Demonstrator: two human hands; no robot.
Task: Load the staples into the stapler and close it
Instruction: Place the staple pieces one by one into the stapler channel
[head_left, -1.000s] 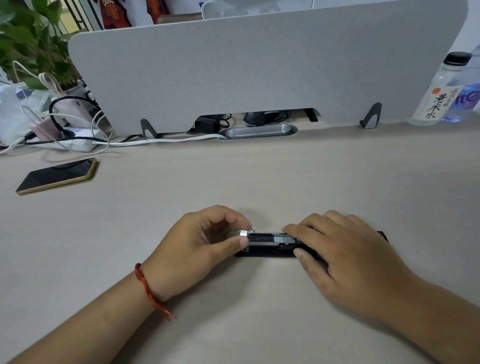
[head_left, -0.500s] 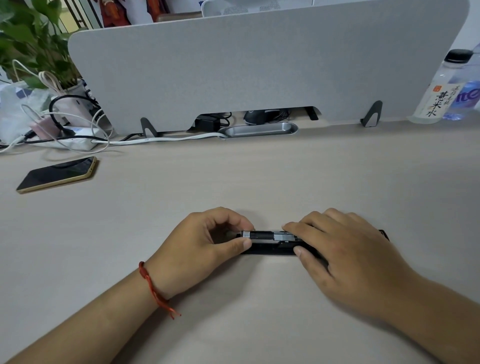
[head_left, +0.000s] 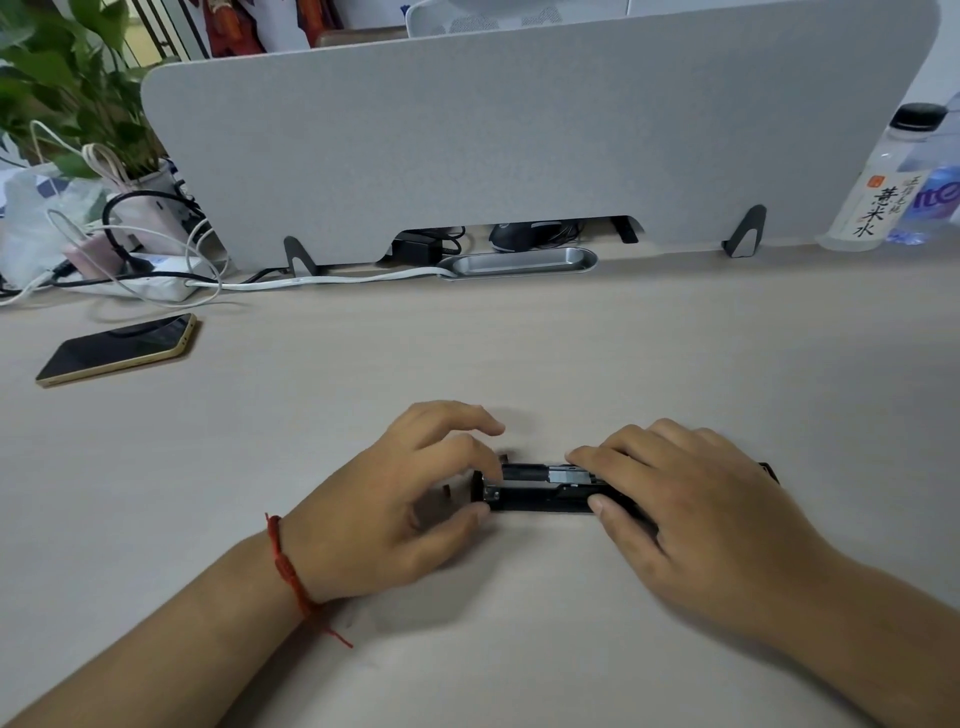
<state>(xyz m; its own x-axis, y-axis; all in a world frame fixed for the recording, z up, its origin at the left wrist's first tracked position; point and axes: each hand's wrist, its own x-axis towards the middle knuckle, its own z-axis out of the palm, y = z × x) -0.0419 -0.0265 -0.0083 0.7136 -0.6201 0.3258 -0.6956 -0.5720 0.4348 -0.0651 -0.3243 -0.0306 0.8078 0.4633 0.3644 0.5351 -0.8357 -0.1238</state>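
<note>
A black stapler (head_left: 540, 493) lies flat on the desk, its long side facing me, with the metal staple channel (head_left: 566, 474) showing on top. My right hand (head_left: 691, 514) covers its right half, fingers over the top and thumb against the near side. My left hand (head_left: 410, 499) sits at the stapler's left end, slightly blurred, fingers spread and loosely curled, forefinger and thumb tips just touching that end. No loose staple strip is visible in the fingers. Two tiny dark bits (head_left: 502, 458) lie by the left fingers; what they are I cannot tell.
A phone (head_left: 117, 351) lies face up at the far left. Behind it are a power strip with cables (head_left: 150, 283) and a potted plant (head_left: 72, 88). A grey divider panel (head_left: 519, 135) lines the back edge, with a metal cable tray (head_left: 519, 262) below and a bottle (head_left: 883, 187) far right.
The left hand pushed the silver staple strip rightward into the stapler's channel, then let go and spread its fingers. The right hand stayed put on the stapler.
</note>
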